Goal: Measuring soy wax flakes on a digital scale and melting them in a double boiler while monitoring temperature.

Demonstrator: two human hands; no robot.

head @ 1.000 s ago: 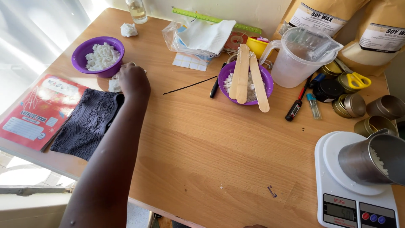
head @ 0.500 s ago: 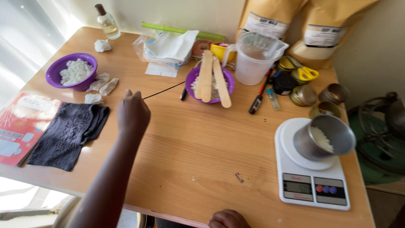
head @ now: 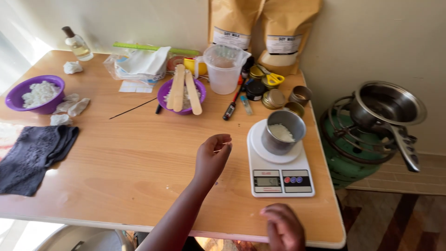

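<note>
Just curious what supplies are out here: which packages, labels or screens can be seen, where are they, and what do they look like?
Left paper bag: back wall, tall brown pouch, white label.
Right paper bag: beside it, same brown, white label.
Kitchen scale: table's right end, white, small grey screen, coloured buttons.
Clear plastic bag: back of table, holding white sheets.

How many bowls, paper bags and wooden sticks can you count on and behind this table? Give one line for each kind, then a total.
Purple bowls: 2
Brown paper bags: 2
Flat wooden sticks: 3
Total: 7
</note>
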